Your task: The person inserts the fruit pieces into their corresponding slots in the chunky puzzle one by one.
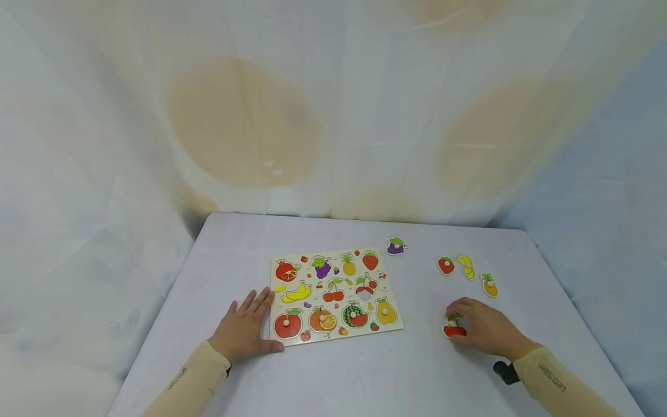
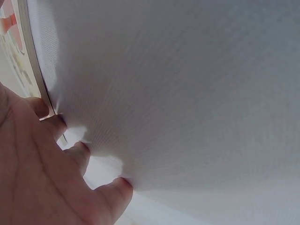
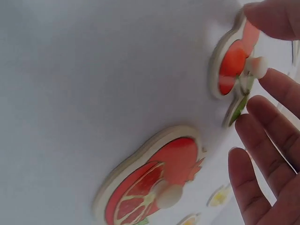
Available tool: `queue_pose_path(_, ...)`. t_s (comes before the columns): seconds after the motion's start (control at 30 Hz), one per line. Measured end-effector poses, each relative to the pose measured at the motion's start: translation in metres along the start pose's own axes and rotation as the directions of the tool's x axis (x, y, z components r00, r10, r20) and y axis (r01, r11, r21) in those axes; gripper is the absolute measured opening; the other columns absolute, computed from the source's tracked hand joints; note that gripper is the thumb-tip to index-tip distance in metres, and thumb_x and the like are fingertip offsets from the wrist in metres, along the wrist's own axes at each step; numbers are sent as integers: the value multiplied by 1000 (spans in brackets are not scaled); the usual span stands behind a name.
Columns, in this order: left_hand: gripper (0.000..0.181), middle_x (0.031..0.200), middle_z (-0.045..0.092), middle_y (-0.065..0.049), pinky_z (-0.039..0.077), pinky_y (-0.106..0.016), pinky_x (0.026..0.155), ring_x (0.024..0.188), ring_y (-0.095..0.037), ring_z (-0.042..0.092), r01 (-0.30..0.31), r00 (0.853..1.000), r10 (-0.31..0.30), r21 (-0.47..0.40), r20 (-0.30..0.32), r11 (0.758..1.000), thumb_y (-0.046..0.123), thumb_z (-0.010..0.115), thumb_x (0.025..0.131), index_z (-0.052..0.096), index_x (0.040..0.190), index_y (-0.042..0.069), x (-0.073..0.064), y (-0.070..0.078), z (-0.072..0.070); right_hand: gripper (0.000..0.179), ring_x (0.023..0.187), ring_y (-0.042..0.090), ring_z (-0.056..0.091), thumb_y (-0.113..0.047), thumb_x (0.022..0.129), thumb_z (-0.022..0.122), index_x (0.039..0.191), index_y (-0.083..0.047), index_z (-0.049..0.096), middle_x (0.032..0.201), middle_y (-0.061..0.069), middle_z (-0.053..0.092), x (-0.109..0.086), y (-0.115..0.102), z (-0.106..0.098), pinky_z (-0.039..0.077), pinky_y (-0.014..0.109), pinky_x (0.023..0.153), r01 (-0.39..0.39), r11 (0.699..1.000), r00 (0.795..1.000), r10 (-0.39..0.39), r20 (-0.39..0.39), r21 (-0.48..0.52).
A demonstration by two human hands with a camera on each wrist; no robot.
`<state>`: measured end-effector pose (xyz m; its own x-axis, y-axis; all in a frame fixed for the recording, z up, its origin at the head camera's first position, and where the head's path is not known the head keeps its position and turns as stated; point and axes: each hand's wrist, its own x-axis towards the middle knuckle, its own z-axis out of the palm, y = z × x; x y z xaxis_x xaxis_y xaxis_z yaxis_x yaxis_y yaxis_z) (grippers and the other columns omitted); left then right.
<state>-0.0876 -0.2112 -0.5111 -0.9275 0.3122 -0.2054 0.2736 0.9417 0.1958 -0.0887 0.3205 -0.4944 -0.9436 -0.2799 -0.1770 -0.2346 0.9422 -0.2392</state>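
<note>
My left hand [image 1: 244, 330] lies with spread fingers at the left edge of the wooden fruit puzzle board [image 1: 341, 338]; its thumb is at the near left corner. In the left wrist view, several fingertips [image 2: 123, 185] press the tablecloth beside the board's edge. My right hand [image 1: 487, 329] is over a cherry puzzle piece [image 1: 454, 331] right of the board. In the right wrist view the thumb overlaps the end of this piece, and a forefinger tip is right at its white knob, with a wide gap between them. A pomegranate piece [image 3: 180, 157] lies close by, hidden in the head view.
Loose grape [image 1: 395, 248], strawberry [image 1: 446, 266], banana [image 1: 466, 267] and pineapple [image 1: 489, 285] pieces lie to the right and beyond. Knobbed apple [image 1: 288, 326], orange [image 1: 321, 320], watermelon [image 1: 355, 316] and pear [image 1: 386, 313] pieces sit in the board. A curtain [image 1: 339, 116] hangs behind the table.
</note>
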Motion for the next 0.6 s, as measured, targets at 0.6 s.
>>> queue_pose_path(0.6,121,164,23,-8,19,-68,111,148,-39,18,-1,1000,1,-9,2,1000,76,72,69,26,159,10,-2,2,-3,37,108,23,60,-28,71,90,103,-24,72,118,-2,62,-5,8,3,55,48,89,41,999,999,-41,-24,-16)
